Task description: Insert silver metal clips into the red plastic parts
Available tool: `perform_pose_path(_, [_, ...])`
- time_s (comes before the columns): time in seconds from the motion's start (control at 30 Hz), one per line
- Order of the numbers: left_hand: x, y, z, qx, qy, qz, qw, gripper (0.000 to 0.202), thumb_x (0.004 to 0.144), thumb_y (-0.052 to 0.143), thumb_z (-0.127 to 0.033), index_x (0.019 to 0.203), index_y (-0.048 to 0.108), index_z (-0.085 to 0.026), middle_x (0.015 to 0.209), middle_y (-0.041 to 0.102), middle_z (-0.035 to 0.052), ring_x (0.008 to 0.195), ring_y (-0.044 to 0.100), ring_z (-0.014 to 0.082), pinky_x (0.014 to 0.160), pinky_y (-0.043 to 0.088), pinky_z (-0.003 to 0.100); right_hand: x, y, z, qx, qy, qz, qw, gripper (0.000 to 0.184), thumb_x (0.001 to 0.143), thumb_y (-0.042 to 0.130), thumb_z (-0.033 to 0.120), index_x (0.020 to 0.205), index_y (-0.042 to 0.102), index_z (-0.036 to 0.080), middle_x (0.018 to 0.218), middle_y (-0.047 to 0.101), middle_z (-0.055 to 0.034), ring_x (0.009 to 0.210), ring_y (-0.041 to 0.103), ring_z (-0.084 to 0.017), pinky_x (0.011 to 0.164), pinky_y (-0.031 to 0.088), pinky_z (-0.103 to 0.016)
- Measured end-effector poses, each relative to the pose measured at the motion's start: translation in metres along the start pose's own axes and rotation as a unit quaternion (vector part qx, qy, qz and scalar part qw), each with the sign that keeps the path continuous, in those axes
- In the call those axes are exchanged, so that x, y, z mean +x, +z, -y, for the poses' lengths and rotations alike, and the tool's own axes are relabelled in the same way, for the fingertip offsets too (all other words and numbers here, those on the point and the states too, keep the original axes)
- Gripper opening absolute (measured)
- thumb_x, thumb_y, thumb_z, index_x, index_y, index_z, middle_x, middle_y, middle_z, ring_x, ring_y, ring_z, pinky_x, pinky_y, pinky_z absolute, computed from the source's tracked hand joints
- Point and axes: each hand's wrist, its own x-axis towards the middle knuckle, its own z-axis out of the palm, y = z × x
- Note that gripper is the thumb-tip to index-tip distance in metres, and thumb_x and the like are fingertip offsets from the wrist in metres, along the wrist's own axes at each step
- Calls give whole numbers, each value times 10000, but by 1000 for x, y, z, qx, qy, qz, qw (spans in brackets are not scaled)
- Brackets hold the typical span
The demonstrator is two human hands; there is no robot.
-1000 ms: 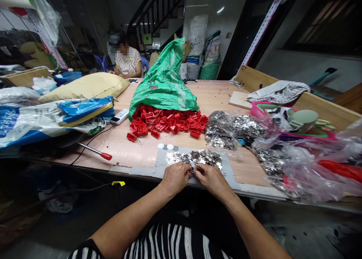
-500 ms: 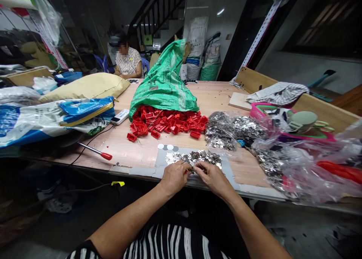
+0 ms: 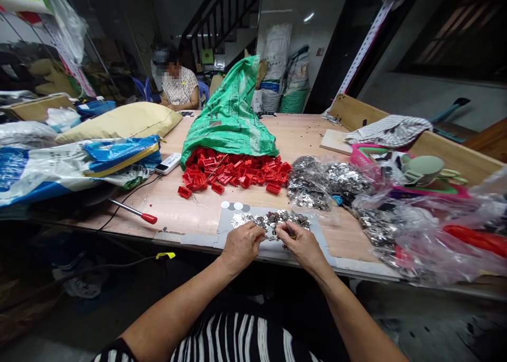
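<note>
My left hand is closed at the near edge of a grey mat, its fingertips pinched together. Whatever is between them is too small to name. Opposite it, my right hand is also closed in a pinch, with a tiny part at its fingertips that I cannot make out. Just beyond the fingers lies a heap of small shiny metal pieces on the mat. Flat bright silver pieces gather at the heap's left end. Pale round discs lie along the mat's far edge.
Red plastic pieces spill from a green woven sack. Bags of metal parts stand right, beside a pink basket. A red-tipped lever juts out left. Another person sits across the table.
My hands have drawn slightly apart, the right one shifting a little to the right. More of the metal pieces show between them. The surroundings look the same.
</note>
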Motion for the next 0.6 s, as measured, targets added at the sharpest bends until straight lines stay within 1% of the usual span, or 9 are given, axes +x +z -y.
perform_pose_path(0.17, [-4,7,2,110,46,26,992,211,926,409,-202,907,616,-240,867,599,44,805,565,187,694,409,297,3,2,-10,67,-2,14,998,267,791,563,449,764,616,188,673,610,12,620,530,-137,586,416,-245])
perform_pose_path(0.27, [-6,10,1,146,62,37,987,208,921,403,-186,922,606,-234,878,595,59,815,561,203,704,406,318,4,4,-13,100,-5,21,995,271,785,582,453,773,610,184,689,608,10,629,525,-134,587,415,-245])
perform_pose_path(0.47, [-11,7,0,153,79,36,984,185,894,448,-162,964,600,-241,886,599,49,818,562,206,702,415,319,3,3,-12,116,-8,32,993,267,789,585,445,775,609,180,691,613,3,636,526,-136,596,418,-253])
perform_pose_path(0.53, [-12,6,2,143,75,30,986,192,886,460,-153,965,612,-240,874,603,49,808,566,206,696,417,316,2,2,-10,114,-13,33,993,274,791,584,450,770,616,179,689,626,-4,639,537,-143,592,420,-258])
perform_pose_path(0.6, [-12,4,4,112,60,17,992,206,886,461,-150,963,630,-238,856,612,50,798,572,207,694,421,315,2,1,-8,113,-16,32,993,280,796,580,454,761,622,180,687,638,-11,638,545,-148,585,419,-260])
